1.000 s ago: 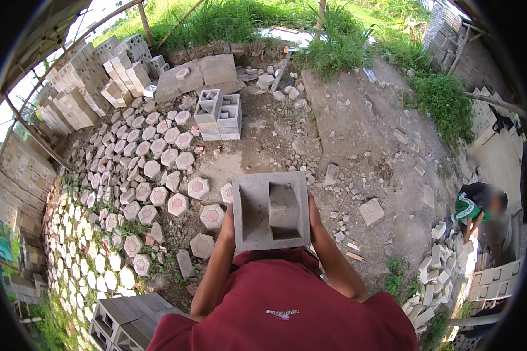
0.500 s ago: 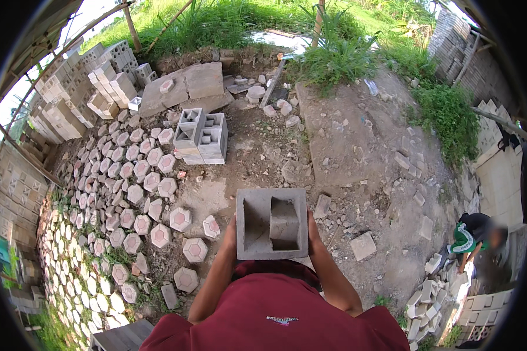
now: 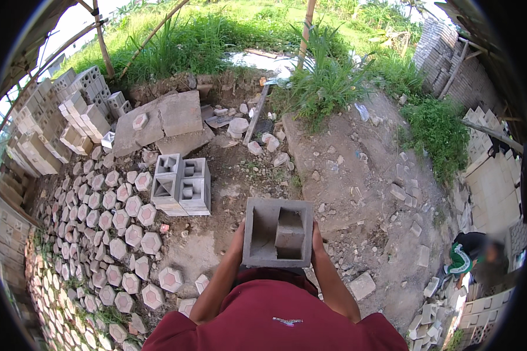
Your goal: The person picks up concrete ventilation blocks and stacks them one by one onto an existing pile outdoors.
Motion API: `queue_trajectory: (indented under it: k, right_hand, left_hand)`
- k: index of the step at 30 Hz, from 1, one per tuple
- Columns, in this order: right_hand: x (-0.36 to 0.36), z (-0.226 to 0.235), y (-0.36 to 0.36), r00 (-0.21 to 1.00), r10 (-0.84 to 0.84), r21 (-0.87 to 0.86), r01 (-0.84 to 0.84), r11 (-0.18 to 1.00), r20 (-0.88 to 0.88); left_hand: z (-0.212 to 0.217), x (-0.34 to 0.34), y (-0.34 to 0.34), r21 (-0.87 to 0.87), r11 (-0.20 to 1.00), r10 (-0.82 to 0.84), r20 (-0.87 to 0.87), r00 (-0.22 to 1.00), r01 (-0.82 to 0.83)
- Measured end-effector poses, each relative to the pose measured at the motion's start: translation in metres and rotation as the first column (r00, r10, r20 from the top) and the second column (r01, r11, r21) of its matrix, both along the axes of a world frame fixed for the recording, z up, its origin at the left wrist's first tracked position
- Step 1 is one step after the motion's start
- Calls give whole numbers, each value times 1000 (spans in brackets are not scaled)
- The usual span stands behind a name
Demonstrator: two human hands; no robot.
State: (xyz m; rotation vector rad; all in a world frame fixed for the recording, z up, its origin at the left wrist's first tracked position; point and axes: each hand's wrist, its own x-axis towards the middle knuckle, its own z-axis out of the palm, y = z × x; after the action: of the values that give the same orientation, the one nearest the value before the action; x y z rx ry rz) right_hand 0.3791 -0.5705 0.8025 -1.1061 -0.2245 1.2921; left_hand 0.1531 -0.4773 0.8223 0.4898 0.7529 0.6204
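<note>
A grey hollow concrete block (image 3: 277, 263) is held in front of me at body height, its recessed face turned up with a raised middle part inside. My left hand (image 3: 238, 238) presses against its left side. On the opposite side my right hand (image 3: 317, 238) grips it the same way. Both hands are closed on the block, though most of the fingers are hidden along its sides. Ahead and to the left, a small stack of similar concrete blocks (image 3: 182, 186) stands on the ground, apart from the block I carry.
Hexagonal pavers (image 3: 153, 296) cover the ground at left. Cracked concrete slabs (image 3: 181, 114) lie beyond the stack, with taller block piles (image 3: 85, 114) at far left. Rubble (image 3: 269, 140) litters the middle. At right, a person (image 3: 471, 254) bends near loose blocks (image 3: 427, 322).
The view has tilted up and turned slightly, so the block stack appears nearer and lower. I still hold the same concrete block between both hands.
</note>
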Motion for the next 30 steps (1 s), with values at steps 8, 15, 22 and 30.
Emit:
queue_trajectory:
  k: [8, 15, 22, 30]
  right_hand:
    - [25, -5, 162, 981, 181, -15, -182, 983, -66]
    - [42, -6, 346, 905, 422, -146, -410, 900, 61]
    - [63, -1, 523, 805, 590, -132, -593, 795, -62]
    - [36, -7, 663, 660, 746, -291, -734, 614, -89]
  left_hand:
    - [-15, 8, 129, -24, 987, 160, -47, 986, -161]
    - [-28, 25, 250, 5, 922, 387, -36, 921, -387]
    - [-36, 52, 377, -116, 825, 553, -38, 832, -554]
    - [-47, 55, 453, -285, 600, 765, -66, 640, -747]
